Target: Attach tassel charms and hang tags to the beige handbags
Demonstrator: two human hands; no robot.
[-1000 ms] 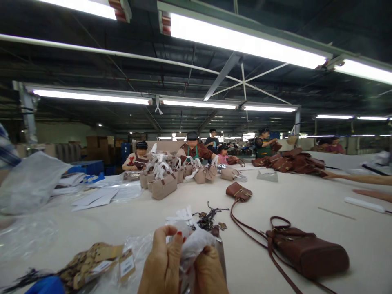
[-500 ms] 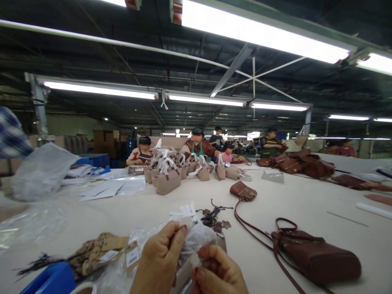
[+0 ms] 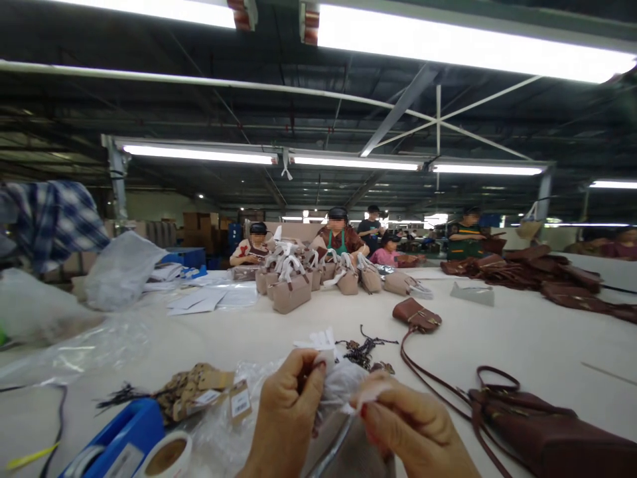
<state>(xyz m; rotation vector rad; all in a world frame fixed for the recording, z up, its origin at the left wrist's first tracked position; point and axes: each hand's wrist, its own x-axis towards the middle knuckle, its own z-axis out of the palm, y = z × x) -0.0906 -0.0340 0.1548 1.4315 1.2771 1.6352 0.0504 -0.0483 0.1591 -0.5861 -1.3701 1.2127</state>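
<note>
left hand (image 3: 286, 415), right hand (image 3: 415, 431), plastic wrap (image 3: 343, 384) pinched between

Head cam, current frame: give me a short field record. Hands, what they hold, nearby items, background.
left hand: pinching a crumpled white wrapping from the left
right hand: gripping the same wrapping at its right edge
held item: whitish, crinkled; exact material unclear
right of the hands: brown strap bag lying on the table
farther back: small brown bag
left of the hands: blue tape dispenser, patterned tags
mid table: cluster of beige bags
background: several people seated or standing at the far end
</note>
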